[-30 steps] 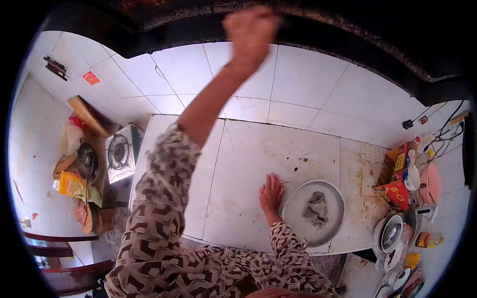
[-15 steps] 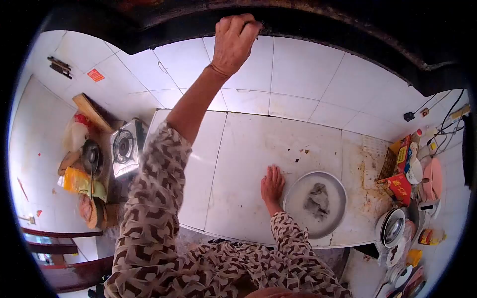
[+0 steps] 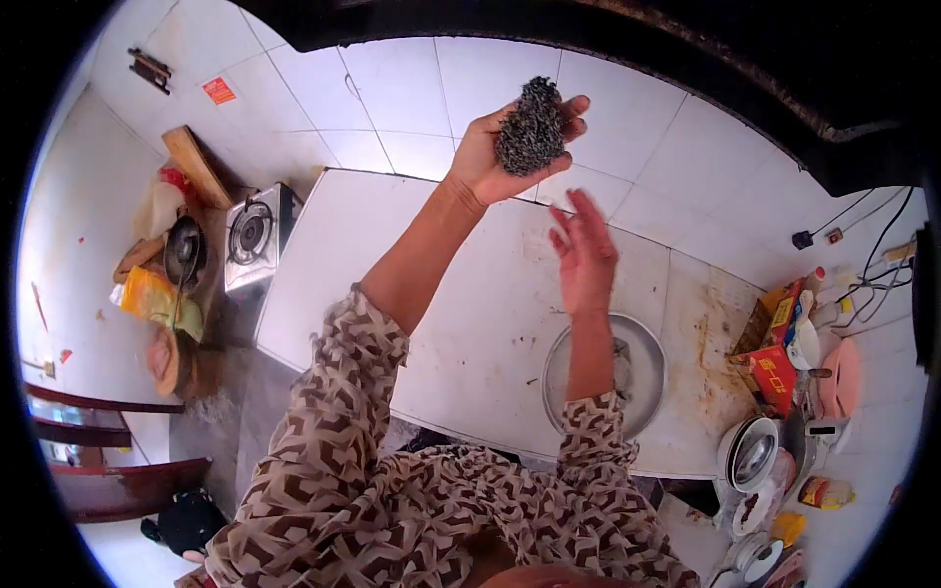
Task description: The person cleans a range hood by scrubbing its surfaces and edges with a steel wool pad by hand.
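My left hand is raised in front of the tiled wall, palm up. A dark grey steel wool scrubber lies across its palm and fingers. Lower and to the right, my right hand is lifted above the white counter, empty, with its fingers apart and slightly blurred. Beneath the right forearm stands a round metal basin with liquid in it. The grey cloth-like thing inside is partly hidden by that arm.
A dark, grimy hood overhangs the top of the view. To the left are a gas stove and a wok. Red boxes, bowls and a pink basin crowd the right side.
My left hand has come down from the hood's edge and turned over, showing the scrubber. My right hand has risen off the counter, its forearm now over the basin. The view has shifted.
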A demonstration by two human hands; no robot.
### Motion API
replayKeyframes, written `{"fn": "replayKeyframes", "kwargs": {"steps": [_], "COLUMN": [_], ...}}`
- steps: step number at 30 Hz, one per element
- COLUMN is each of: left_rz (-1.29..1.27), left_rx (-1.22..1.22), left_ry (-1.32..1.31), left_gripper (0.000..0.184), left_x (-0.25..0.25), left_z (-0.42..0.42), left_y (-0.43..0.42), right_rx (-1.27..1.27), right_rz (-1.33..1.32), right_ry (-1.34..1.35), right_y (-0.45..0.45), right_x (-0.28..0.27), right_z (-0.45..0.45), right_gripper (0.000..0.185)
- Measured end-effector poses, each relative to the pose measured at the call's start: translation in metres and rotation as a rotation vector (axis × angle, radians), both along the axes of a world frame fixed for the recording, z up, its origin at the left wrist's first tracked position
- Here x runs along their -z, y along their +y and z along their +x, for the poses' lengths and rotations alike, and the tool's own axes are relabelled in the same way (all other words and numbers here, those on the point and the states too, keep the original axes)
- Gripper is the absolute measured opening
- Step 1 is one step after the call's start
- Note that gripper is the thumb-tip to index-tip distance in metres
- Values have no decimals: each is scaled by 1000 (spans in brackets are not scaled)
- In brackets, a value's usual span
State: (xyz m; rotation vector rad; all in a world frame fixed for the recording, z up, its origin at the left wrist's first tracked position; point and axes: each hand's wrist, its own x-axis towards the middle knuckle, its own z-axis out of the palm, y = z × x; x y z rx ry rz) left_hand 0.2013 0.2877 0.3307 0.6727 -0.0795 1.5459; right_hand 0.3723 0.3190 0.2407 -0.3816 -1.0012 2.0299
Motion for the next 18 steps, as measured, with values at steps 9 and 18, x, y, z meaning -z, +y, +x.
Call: {"fn": "replayKeyframes", "kwargs": {"steps": [9, 18], "left_rz": [-221, -932], "left_rx": [-539, -649], "left_ry": [529, 1893], "left_gripper": [47, 96], "left_x": [13, 240], "left_z": [50, -34], "left_y": [-25, -105], "right_rx": [330, 740], "right_rz": [1116, 1144], "right_ry": [-386, -383], "right_y": [-21, 90], "right_x": [-61, -93], "right_z": [0, -10], "right_gripper": [67, 42]}}
